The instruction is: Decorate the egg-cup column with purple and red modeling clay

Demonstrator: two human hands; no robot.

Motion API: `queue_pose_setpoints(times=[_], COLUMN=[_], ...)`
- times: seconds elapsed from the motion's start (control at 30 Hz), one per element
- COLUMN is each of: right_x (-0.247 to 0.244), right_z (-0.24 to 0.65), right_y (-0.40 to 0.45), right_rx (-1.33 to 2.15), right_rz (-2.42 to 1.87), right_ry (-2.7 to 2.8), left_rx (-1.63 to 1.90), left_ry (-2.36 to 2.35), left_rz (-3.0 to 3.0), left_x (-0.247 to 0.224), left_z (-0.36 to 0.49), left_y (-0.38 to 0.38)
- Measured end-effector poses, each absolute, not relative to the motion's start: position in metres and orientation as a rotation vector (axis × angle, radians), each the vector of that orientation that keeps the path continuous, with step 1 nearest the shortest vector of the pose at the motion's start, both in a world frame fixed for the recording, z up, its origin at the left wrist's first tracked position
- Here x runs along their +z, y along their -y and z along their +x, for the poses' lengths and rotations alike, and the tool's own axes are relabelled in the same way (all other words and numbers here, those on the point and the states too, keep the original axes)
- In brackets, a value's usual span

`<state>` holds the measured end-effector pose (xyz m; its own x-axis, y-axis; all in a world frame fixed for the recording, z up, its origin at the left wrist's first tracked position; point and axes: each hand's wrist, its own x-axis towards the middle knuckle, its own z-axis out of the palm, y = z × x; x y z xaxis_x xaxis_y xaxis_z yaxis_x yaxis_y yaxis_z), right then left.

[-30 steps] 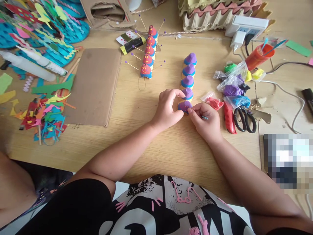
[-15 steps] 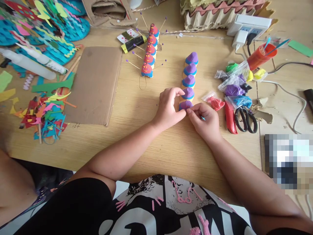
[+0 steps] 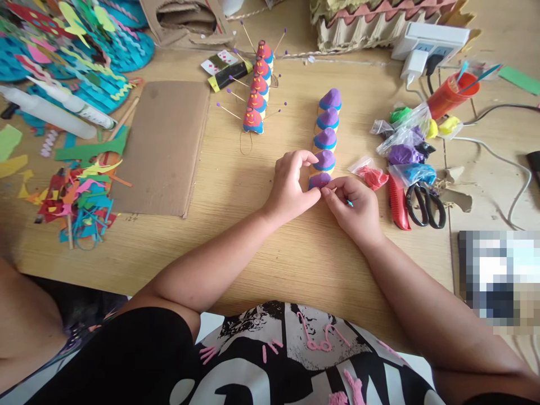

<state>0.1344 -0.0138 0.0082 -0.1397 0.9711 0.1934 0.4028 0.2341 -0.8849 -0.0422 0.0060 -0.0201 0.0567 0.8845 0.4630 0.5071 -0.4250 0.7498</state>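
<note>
A row of purple and blue cones (image 3: 330,119) stands on the wooden table, running away from me. My left hand (image 3: 291,183) curves around the near left side of the row, thumb and fingers apart, fingertips against the nearest cones. At the row's near end, my right hand (image 3: 353,208) pinches something too small to make out, beside my left thumb. A small blue tip (image 3: 350,203) sticks out between its curled fingers. To the left stands a finished-looking row of red and blue cones (image 3: 257,101) with faces and purple-tipped sticks.
Cardboard (image 3: 162,149) and paper scraps (image 3: 84,197) lie left. On the right are bagged clay (image 3: 403,154), black-handled scissors (image 3: 424,207), a red cutter (image 3: 397,202), an orange cup (image 3: 451,97) and a power strip (image 3: 434,42). Egg cartons (image 3: 367,28) are at the back.
</note>
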Motion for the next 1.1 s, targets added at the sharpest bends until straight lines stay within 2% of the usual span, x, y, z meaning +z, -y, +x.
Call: queue_pose_setpoints(times=[0.43,1.1], right_x=[0.006,0.01], right_z=[0.132,0.128], right_y=[0.014,0.015], right_rx=[0.849,0.768], right_rz=[-1.333,-1.388], right_ry=[1.675,1.708], left_rx=[1.285,1.181], left_ry=[-1.396,-1.186], left_rz=[1.737,1.714], left_x=[-0.016,-0.006], left_z=[-0.044,-0.046], left_y=[-0.009,-0.013])
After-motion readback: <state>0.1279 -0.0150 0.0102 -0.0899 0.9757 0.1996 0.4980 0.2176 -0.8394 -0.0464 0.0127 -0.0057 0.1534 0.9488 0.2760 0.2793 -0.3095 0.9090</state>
